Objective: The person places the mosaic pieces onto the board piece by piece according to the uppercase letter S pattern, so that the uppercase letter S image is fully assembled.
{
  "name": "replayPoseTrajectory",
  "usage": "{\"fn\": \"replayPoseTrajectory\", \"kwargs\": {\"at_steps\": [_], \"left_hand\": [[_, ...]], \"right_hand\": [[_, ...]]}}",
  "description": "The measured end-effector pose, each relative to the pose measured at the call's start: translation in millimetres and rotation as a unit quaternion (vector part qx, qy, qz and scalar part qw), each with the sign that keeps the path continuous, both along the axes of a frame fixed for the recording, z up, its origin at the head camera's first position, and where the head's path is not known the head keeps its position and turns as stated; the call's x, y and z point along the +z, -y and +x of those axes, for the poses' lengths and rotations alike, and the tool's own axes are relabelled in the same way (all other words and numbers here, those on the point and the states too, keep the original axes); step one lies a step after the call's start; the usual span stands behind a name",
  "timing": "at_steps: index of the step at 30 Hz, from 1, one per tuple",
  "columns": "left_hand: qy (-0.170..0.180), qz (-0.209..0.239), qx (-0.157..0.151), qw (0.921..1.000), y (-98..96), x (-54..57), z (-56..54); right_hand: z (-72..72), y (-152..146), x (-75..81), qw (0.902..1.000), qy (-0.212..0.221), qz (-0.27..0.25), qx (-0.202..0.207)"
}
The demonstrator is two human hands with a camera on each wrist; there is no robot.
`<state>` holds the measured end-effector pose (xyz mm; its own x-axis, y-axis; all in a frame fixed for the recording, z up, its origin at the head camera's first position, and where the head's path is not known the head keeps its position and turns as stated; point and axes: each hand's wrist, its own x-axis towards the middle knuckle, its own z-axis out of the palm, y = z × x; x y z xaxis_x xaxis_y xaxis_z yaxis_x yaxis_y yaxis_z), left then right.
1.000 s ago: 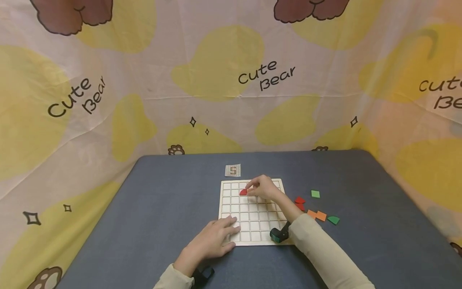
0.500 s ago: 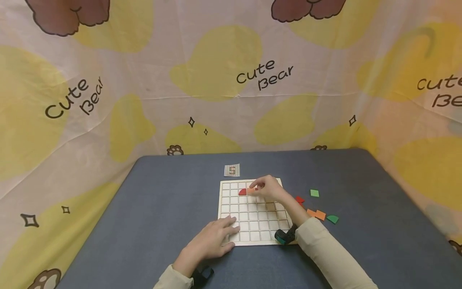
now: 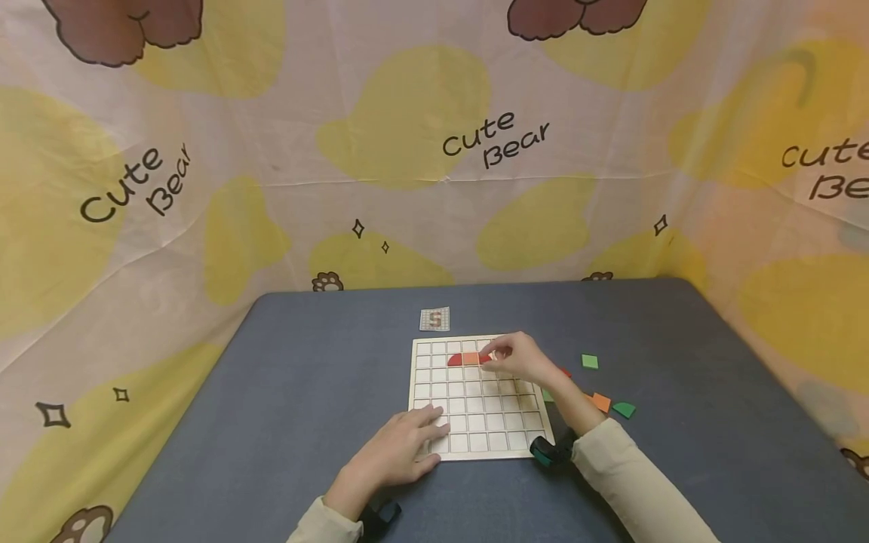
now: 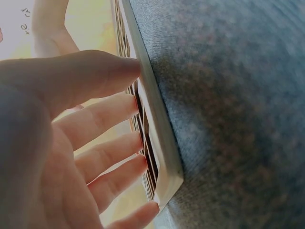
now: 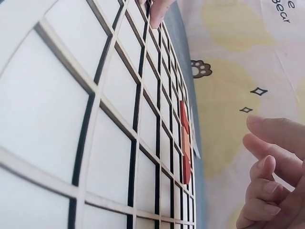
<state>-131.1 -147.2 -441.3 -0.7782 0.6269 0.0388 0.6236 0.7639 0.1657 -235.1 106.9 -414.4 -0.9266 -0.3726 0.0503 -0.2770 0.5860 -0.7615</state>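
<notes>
A white grid board (image 3: 462,422) lies on the table. In one of its upper rows sit a red rounded piece (image 3: 454,360), an orange square (image 3: 471,359) and a second red piece (image 3: 485,358), side by side. All three also show in the right wrist view, the orange square (image 5: 186,143) between the reds. Beside the right-hand red piece hovers my right hand (image 3: 517,357), fingers loosely bent, nothing between thumb and fingertips. My left hand (image 3: 400,446) rests with spread fingers on the board's near left corner; the left wrist view has its thumb on the edge (image 4: 162,143).
Right of the board lie a light green square (image 3: 590,362), an orange square (image 3: 601,402) and a dark green rounded piece (image 3: 624,409). My right forearm partly covers other pieces there. Behind the board is a small patterned card (image 3: 434,319). A printed cloth (image 3: 407,113) hangs behind the table.
My right hand has drawn back to the right along the row, uncovering the orange square and the second red piece. The left hand stays where it was.
</notes>
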Motion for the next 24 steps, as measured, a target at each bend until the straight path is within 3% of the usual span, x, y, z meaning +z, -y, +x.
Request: {"fn": "replayPoseTrajectory", "kwargs": {"at_steps": [8,16,24], "left_hand": [[0.001,-0.002,0.001,1.0000,0.8,-0.3,0.6],[-0.001,0.000,0.001,1.0000,1.2,0.2,0.8],[-0.005,0.001,-0.004,1.0000,0.9,-0.5,0.3]], "right_hand": [[8.3,-11.6,-3.3,0.9996,0.014,-0.022,0.010],[19.6,-27.8,-6.5,0.9987,0.042,-0.025,-0.015],[28.6,-40.1,-11.6,0.9986,0.037,-0.021,-0.032]]}}
